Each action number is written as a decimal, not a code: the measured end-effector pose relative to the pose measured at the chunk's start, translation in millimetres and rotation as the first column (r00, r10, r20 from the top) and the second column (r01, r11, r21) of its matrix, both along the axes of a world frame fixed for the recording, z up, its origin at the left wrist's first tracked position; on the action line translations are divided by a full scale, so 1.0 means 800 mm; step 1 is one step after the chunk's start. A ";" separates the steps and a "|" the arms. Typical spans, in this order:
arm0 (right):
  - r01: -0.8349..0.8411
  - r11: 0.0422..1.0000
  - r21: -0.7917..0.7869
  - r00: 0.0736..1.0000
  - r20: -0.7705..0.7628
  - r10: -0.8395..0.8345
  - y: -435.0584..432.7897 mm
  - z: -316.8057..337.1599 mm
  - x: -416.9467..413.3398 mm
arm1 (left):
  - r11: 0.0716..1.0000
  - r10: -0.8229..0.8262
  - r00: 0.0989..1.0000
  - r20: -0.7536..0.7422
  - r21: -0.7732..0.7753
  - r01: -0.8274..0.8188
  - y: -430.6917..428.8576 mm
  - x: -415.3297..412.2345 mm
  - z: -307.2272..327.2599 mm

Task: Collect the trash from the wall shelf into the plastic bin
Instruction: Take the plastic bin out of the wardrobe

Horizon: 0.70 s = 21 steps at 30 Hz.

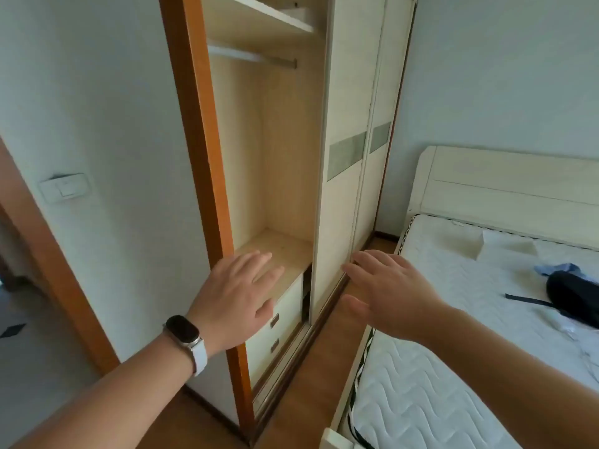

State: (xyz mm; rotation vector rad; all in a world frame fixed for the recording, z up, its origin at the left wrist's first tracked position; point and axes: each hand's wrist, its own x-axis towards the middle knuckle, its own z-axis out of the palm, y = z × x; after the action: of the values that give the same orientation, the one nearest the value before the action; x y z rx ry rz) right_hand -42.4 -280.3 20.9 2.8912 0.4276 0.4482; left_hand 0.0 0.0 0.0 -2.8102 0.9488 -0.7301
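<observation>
A built-in wardrobe point(285, 163) stands open on its left half, showing bare light-wood shelves; the lower shelf point(285, 251) holds nothing I can see. My left hand point(238, 294), with a watch on its wrist, is stretched out flat in front of that shelf and the drawers, fingers apart, holding nothing. My right hand point(389, 290) is also spread open, just in front of the sliding door's point(343, 189) lower edge. No trash and no plastic bin are in view.
Two small drawers point(278, 325) sit under the lower shelf. A bed with a white mattress point(453, 367) fills the right side, with a dark bag point(570, 296) and cloth on it. A narrow wooden floor strip point(327, 351) runs between bed and wardrobe. A light switch point(64, 187) is on the left wall.
</observation>
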 end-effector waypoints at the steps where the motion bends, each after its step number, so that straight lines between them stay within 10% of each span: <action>1: -0.002 1.000 -0.007 1.000 -0.009 0.002 0.015 0.000 0.014 | 1.000 0.001 1.000 -0.013 0.008 -0.001 0.015 0.015 -0.001; 21: 0.127 0.992 -0.003 0.989 -0.079 -0.127 0.098 -0.010 0.167 | 0.986 -0.160 0.987 -0.025 -0.059 0.159 0.074 0.211 -0.022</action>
State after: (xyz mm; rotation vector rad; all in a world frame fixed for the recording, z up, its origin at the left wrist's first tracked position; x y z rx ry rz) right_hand 91.3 -201.7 13.1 2.9233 0.2524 0.3154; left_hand 168.6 59.6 -18.0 -2.8255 1.1881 -0.7454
